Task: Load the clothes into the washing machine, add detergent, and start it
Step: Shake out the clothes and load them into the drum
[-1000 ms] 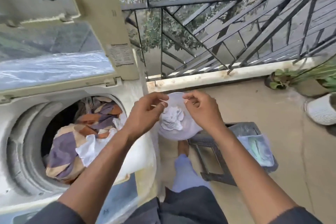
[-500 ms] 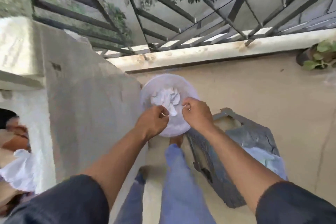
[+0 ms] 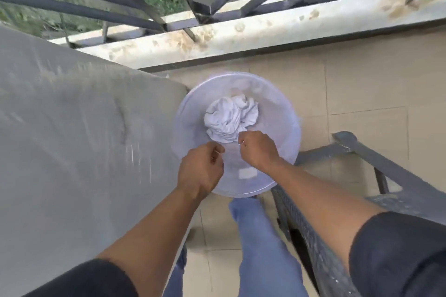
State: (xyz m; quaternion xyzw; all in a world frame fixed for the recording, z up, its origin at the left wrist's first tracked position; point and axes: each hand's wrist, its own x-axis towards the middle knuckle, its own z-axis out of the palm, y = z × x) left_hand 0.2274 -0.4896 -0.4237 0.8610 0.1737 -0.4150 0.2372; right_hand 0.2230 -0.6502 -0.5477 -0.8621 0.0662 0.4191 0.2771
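A translucent lilac laundry basket (image 3: 288, 113) stands on the tiled floor beside the washing machine's grey side panel (image 3: 72, 142). A crumpled white cloth (image 3: 229, 117) lies at its bottom. My right hand (image 3: 259, 150) reaches into the basket, and its curled fingers pinch the near edge of the white cloth. My left hand (image 3: 200, 169) hovers over the basket's near left rim with thumb and fingers curled together, holding nothing that I can see. The machine's drum opening is out of view.
A dark grey plastic stool (image 3: 395, 176) stands right of the basket, close to my right forearm. A stained concrete ledge (image 3: 265, 29) with a black metal railing (image 3: 205, 0) runs behind. My leg in blue jeans (image 3: 260, 239) is below the basket.
My view has swung right and down, away from the drum with its clothes, to the basket. Both hands dropped lower into the basket, and the right hand reached the white cloth.
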